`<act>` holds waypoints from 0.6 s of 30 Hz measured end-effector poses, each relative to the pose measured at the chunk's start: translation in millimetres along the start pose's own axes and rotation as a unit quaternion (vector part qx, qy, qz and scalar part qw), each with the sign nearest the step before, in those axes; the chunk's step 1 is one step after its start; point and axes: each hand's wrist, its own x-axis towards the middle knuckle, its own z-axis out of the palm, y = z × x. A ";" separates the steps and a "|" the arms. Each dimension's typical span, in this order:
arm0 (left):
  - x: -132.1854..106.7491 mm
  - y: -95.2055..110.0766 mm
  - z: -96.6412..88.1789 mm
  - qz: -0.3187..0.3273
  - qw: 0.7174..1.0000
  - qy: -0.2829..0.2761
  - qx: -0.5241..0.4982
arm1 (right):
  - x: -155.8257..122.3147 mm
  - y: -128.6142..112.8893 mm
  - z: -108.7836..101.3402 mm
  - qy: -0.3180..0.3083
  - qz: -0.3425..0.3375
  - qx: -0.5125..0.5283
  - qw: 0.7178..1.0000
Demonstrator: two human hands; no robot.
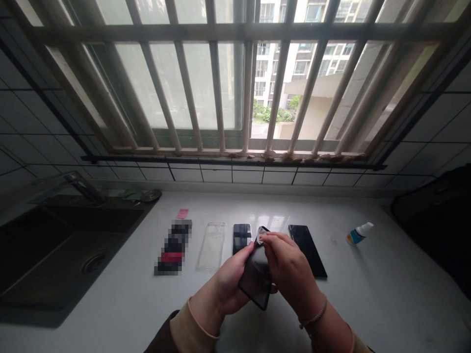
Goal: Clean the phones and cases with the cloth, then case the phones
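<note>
Head view, and now grips a slim, dark, glossy rectangular phone [255,280] in the left hand [230,283], closed around its left side, tilted over the shiny white counter [368,299]. Pinches a small, crumpled, silvery-white scrap [261,234] at the phone's far end with the right hand [292,262], fingers drawn tight on it; cannot tell its material. Just beyond, shows a black-screened phone with a pale rim [241,235], partly hidden by the left hand. Leftwards, has a clear plastic phone case [211,246], then a dark, pixelated strip with a red band [173,247]. Over on the right, near the right hand, offers a flat black rectangular slab [308,251], and, well apart, a white bottle with a blue-and-yellow label [358,234].
</note>
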 end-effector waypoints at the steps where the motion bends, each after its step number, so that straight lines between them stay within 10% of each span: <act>1: 1.2 0.4 -0.8 0.006 1.000 0.000 -0.013 | -0.7 -0.8 0.8 -0.009 -0.009 0.008 1.000; 18: 2.4 15.3 -8.8 0.020 0.996 0.039 -0.082 | -2.6 -23.1 -6.5 -0.195 -0.084 0.205 0.955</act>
